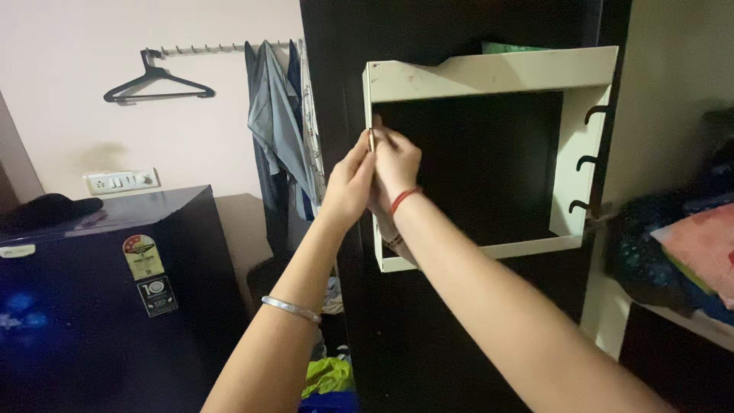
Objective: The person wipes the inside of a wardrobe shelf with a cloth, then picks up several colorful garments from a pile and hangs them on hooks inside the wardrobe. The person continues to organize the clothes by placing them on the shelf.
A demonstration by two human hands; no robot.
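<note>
Both your hands met at the left edge of the cream frame (489, 73) mounted on the dark wardrobe (428, 321). Your left hand (349, 186) pinched a thin brass-coloured pin (371, 140) upright against that edge, and your right hand (395, 162) closed round it from the other side, fingers curled; what else it gripped, I could not tell. You looked to be seating the pin, so the next move called for a steady, straight push. Room was tight: hanging clothes (279, 130) crowded your left elbow, hooks (592, 160) lined the frame's right side.
</note>
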